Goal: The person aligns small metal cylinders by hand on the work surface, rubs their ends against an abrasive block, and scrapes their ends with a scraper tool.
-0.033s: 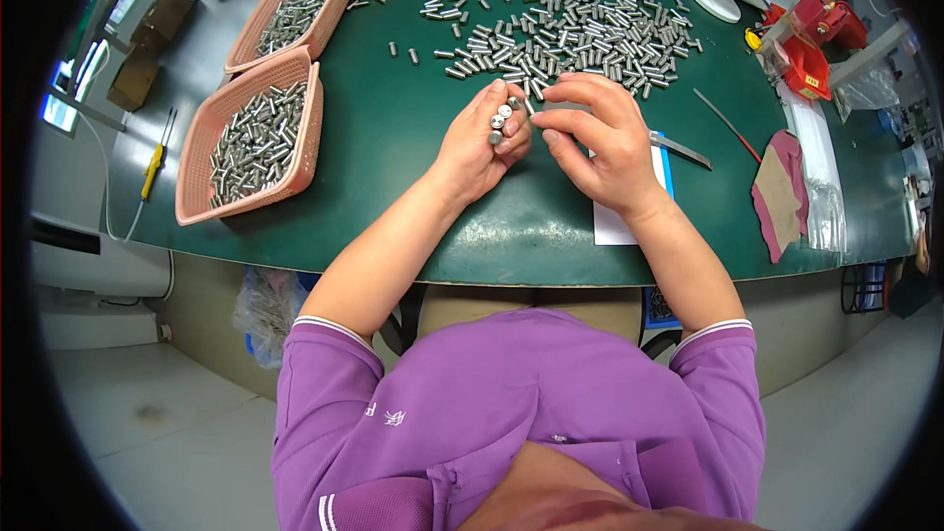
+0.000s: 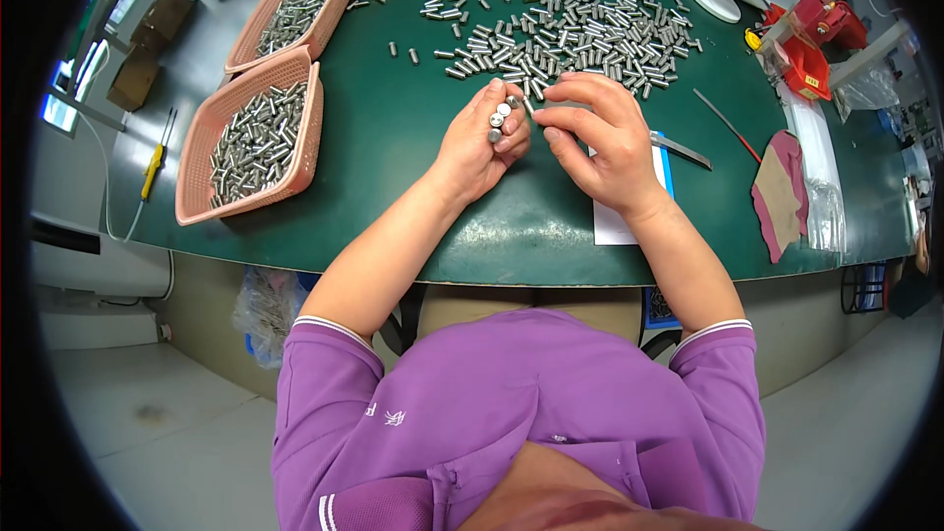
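Left hand (image 2: 472, 149) closed round a clutch of metal pins (image 2: 497, 121), right hand (image 2: 608, 147) just beside it

Our left forearm slants up from the lower left over the green counter (image 2: 383, 147). We hold the left hand with its thumb uppermost and its fingers curled around several pins, whose round, shiny ends face up at us in a small stack. Just to the right, our right forearm slants in from the lower right; we turn that hand's back upward, its fingers bent and slightly fanned, index finger and thumb near each other. At these tips, between our two hands, shows a single pin (image 2: 530, 107); whether we pinch it or it lies beyond, we cannot tell.

Far left we see a yellow-handled tool (image 2: 152, 172), then the near basket (image 2: 312, 143) and the far basket (image 2: 331, 12), both pink and full of pins, well apart from our left hand. Straight beyond our hands spreads a loose pile (image 2: 590, 34) of pins, its near edge close to our fingertips. Partly under our right forearm lies a white sheet (image 2: 615, 226), with a flat metal strip (image 2: 685, 151) beside our wrist. Farther right we have a thin rod (image 2: 726, 123) and a pink-and-tan cloth (image 2: 777, 195).
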A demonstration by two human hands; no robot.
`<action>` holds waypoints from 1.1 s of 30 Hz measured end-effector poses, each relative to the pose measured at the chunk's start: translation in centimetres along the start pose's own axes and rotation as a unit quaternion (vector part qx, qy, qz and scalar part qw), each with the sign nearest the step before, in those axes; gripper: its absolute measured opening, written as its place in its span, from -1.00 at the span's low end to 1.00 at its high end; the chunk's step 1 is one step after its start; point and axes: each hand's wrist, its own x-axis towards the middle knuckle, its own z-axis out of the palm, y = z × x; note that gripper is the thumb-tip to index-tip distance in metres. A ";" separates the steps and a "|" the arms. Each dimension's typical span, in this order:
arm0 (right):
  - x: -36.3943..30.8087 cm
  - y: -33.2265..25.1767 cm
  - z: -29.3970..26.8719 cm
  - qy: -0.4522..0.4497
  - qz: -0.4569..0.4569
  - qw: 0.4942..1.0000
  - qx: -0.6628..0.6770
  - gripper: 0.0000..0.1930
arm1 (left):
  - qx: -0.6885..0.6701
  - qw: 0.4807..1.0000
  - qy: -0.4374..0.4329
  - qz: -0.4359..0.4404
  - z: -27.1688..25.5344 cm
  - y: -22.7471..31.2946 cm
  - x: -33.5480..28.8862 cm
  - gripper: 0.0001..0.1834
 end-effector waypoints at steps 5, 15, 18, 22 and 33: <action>0.1 0.0 0.0 0.005 0.005 1.000 -0.008 -0.77 | -0.040 0.999 -0.011 -0.014 -0.9 0.0 0.2 -0.63; 0.0 0.1 -0.1 -0.009 0.014 0.999 -0.027 -0.66 | -0.026 0.999 0.016 -0.013 -0.4 0.3 0.6 -0.68; -0.2 -0.2 0.2 -0.056 0.017 0.998 -0.034 -0.49 | -0.019 0.999 -0.001 -0.042 -0.4 0.1 0.2 -0.71; -0.3 -0.4 0.3 -0.069 0.001 0.995 -0.069 -0.46 | -0.070 0.995 -0.027 -0.071 -1.0 -0.1 0.2 -0.71; -1.0 1.3 -0.2 -0.016 0.026 0.995 -0.094 -0.88 | 0.020 0.994 0.067 0.086 -1.5 2.8 -0.1 -0.71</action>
